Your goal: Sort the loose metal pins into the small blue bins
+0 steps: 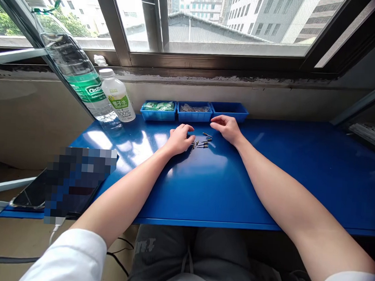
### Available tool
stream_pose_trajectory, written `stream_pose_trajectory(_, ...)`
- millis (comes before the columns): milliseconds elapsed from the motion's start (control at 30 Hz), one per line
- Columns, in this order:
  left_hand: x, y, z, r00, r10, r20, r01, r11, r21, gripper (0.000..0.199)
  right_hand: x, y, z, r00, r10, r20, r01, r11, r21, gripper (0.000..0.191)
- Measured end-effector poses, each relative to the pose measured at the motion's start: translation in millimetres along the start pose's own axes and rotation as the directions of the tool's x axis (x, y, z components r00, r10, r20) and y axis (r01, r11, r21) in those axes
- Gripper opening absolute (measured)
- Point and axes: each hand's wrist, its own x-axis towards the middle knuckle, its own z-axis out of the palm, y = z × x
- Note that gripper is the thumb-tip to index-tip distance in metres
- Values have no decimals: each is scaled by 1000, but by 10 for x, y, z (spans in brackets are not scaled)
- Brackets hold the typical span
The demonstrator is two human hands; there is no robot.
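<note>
Several small, thin metal pieces with dark shafts (203, 146) lie in a loose pile on the blue table (203, 192). My left hand (180, 139) rests at the left side of the pile, thumb and fingers curved but apart; its fingertips partly hide the nearest pieces. Beyond the pile on the right, my right hand (227, 128) hovers just in front of the right blue bin (239, 117). Its thumb and forefinger are bent with a small gap, and nothing shows between them. That bin's visible inside is dark.
A blue bin with green packets (158, 106) and another with greyish packets (194, 109) adjoin the right bin. A large water bottle (80, 70), a smaller white bottle (118, 96) and a pixelated dark device (77, 180) occupy the left side. A window ledge runs behind.
</note>
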Motion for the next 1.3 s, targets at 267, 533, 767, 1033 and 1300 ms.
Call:
stream_pose_trajectory(267,3,3,-1,1000,-9,1,9,1000,9,22,-129,-238,87,863,-69,500,242,926,-289,45)
stream_pose_trajectory(533,12,-9,13,1000,-17,3,17,1000,11,21,-161,-204,131,865,-127,485,270,933,-238,24)
stream_pose_trajectory(767,8,-7,8,1000,-13,9,13,1000,7,21,-141,-186,145,861,-100,499,247,940,-238,20)
stream_pose_trajectory(1033,-4,32,-25,1000,-21,9,21,1000,-1,23,-136,-240,150,851,-40,524,204,944,-259,21)
stream_pose_trajectory(1300,-39,47,-41,993,118,-12,-118,993,-6,23,-135,-180,148,954,-42,298,72,993,-91,32)
